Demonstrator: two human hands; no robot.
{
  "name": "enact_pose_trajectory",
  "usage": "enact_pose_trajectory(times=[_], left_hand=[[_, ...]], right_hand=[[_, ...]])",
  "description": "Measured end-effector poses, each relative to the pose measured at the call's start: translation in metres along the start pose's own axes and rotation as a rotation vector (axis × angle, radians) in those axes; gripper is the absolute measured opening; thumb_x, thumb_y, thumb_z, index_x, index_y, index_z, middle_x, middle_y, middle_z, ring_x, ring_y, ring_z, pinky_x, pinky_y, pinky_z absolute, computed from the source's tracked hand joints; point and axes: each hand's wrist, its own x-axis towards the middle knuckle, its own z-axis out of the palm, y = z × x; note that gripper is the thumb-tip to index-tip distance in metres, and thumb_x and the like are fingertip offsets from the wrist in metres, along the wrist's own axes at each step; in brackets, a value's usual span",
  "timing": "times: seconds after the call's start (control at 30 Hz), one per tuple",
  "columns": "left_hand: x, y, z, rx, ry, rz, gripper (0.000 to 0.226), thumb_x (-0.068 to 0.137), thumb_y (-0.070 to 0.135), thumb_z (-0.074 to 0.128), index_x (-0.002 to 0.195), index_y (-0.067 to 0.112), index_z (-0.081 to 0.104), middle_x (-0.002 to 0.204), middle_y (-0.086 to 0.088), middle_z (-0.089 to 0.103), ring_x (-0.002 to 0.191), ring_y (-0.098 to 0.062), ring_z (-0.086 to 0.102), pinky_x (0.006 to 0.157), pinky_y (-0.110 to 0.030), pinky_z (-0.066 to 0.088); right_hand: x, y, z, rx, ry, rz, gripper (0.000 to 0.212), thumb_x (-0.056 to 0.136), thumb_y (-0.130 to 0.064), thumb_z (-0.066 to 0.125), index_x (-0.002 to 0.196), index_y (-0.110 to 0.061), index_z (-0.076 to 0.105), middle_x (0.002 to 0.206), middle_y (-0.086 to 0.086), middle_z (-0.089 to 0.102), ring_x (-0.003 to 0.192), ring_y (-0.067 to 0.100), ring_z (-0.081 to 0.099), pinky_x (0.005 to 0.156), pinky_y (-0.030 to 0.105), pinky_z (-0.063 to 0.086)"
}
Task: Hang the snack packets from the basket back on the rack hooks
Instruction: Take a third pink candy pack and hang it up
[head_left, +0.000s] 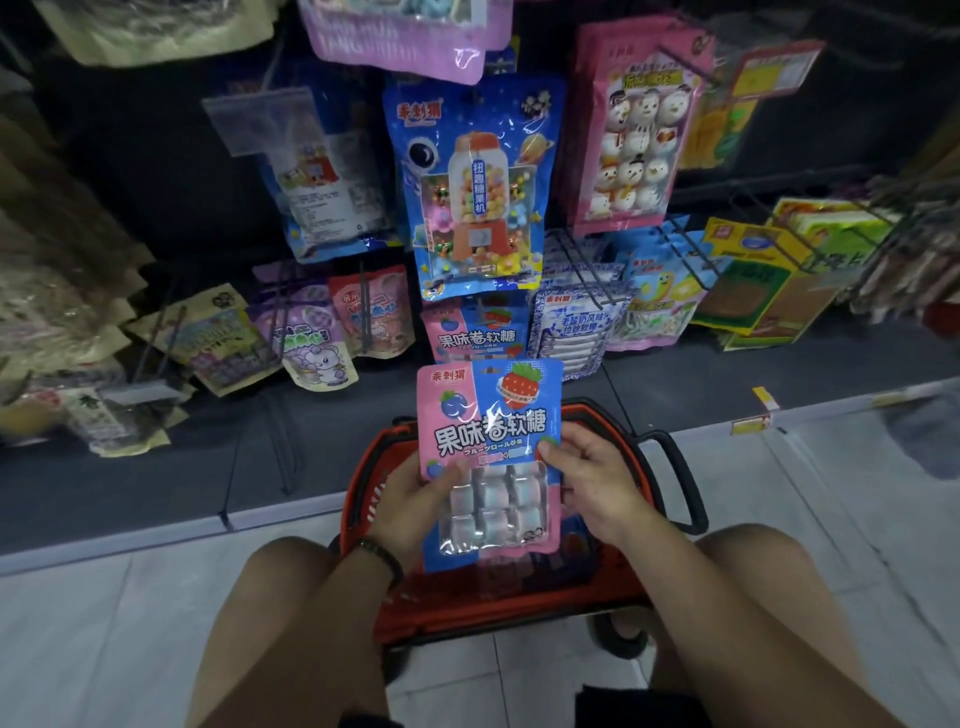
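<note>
Head view: pink-and-blue snack packet (488, 431) is up over the red basket (493, 618), left hand (415, 499) and right hand (592, 478) each pinching a side edge, thumbs in front. Not hung yet; the matching packets (478, 335) hang just above, and the basket looks to hold more.
</note>
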Motion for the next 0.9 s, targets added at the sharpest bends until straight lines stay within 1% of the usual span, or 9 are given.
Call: enact_pose_trajectory(times=[0.13, 0.23, 0.37, 0.47, 0.57, 0.63, 0.7, 0.8, 0.9], left_hand=[[0.003, 0.006, -0.002, -0.055, 0.057, 0.049, 0.025, 0.107, 0.013, 0.061, 0.129, 0.016, 0.072, 0.123, 0.0, 0.081, 0.114, -0.015, 0.077, 0.093, -0.027, 0.061], [0.013, 0.008, -0.005, -0.026, 0.097, 0.072, 0.021, 0.106, 0.007, 0.062, 0.12, 0.015, 0.076, 0.116, 0.0, 0.083, 0.107, -0.015, 0.078, 0.091, -0.031, 0.063], [0.042, 0.018, -0.015, 0.105, 0.125, 0.095, 0.016, 0.1, 0.013, 0.074, 0.09, 0.023, 0.082, 0.101, -0.008, 0.084, 0.092, -0.019, 0.072, 0.093, -0.05, 0.06], [0.064, 0.026, -0.016, 0.149, 0.178, 0.106, 0.03, 0.096, 0.006, 0.078, 0.073, 0.025, 0.077, 0.085, -0.002, 0.081, 0.083, -0.02, 0.072, 0.09, -0.049, 0.06], [0.084, 0.034, -0.007, 0.109, 0.214, 0.122, 0.027, 0.096, 0.001, 0.076, 0.081, 0.023, 0.078, 0.08, 0.003, 0.081, 0.078, -0.018, 0.073, 0.084, -0.041, 0.061], [0.095, 0.039, -0.001, 0.095, 0.198, 0.158, 0.036, 0.096, -0.007, 0.072, 0.087, 0.027, 0.08, 0.078, 0.012, 0.079, 0.076, -0.006, 0.073, 0.08, -0.032, 0.059], [0.105, 0.04, 0.002, 0.086, 0.178, 0.174, 0.028, 0.095, -0.008, 0.072, 0.096, 0.02, 0.079, 0.088, 0.012, 0.082, 0.086, -0.004, 0.075, 0.084, -0.026, 0.059], [0.118, 0.039, 0.007, -0.046, 0.19, 0.128, 0.015, 0.094, 0.002, 0.077, 0.104, 0.012, 0.08, 0.1, -0.003, 0.083, 0.1, -0.022, 0.076, 0.096, -0.037, 0.06], [0.132, 0.04, 0.017, -0.11, 0.215, 0.053, 0.018, 0.097, 0.012, 0.075, 0.088, 0.026, 0.083, 0.095, -0.003, 0.08, 0.094, -0.025, 0.072, 0.099, -0.045, 0.059]], right_hand=[[0.002, 0.003, 0.004, -0.086, 0.053, -0.073, 0.017, 0.099, -0.001, 0.07, 0.112, -0.008, 0.075, 0.106, 0.013, 0.082, 0.093, 0.026, 0.076, 0.071, 0.031, 0.061], [0.011, -0.005, 0.005, -0.185, 0.047, -0.159, 0.022, 0.096, 0.006, 0.071, 0.106, -0.012, 0.076, 0.1, 0.005, 0.083, 0.093, 0.018, 0.078, 0.083, 0.032, 0.063], [0.037, -0.028, 0.002, -0.378, 0.094, -0.279, 0.016, 0.091, -0.001, 0.081, 0.098, -0.015, 0.081, 0.093, -0.001, 0.084, 0.091, 0.016, 0.08, 0.084, 0.028, 0.062], [0.058, -0.04, 0.003, -0.471, 0.109, -0.318, 0.02, 0.09, -0.004, 0.083, 0.086, -0.023, 0.079, 0.083, -0.004, 0.082, 0.078, 0.013, 0.077, 0.076, 0.03, 0.06], [0.078, -0.042, 0.009, -0.446, 0.121, -0.311, 0.021, 0.088, -0.007, 0.085, 0.086, -0.027, 0.079, 0.08, -0.006, 0.081, 0.073, 0.011, 0.075, 0.075, 0.041, 0.062], [0.092, -0.041, 0.012, -0.404, 0.127, -0.343, 0.015, 0.085, -0.022, 0.088, 0.094, -0.032, 0.082, 0.086, -0.005, 0.081, 0.08, 0.02, 0.077, 0.082, 0.053, 0.065], [0.103, -0.04, 0.011, -0.369, 0.104, -0.366, 0.016, 0.085, -0.029, 0.088, 0.099, -0.037, 0.083, 0.099, -0.003, 0.082, 0.096, 0.026, 0.079, 0.091, 0.057, 0.064], [0.119, -0.038, 0.007, -0.296, 0.087, -0.331, 0.01, 0.089, -0.037, 0.084, 0.099, -0.037, 0.083, 0.104, 0.011, 0.081, 0.102, 0.031, 0.079, 0.095, 0.057, 0.063], [0.137, -0.034, 0.002, -0.222, 0.12, -0.23, 0.004, 0.095, -0.029, 0.08, 0.094, -0.03, 0.083, 0.099, 0.013, 0.082, 0.098, 0.033, 0.08, 0.094, 0.057, 0.064]])
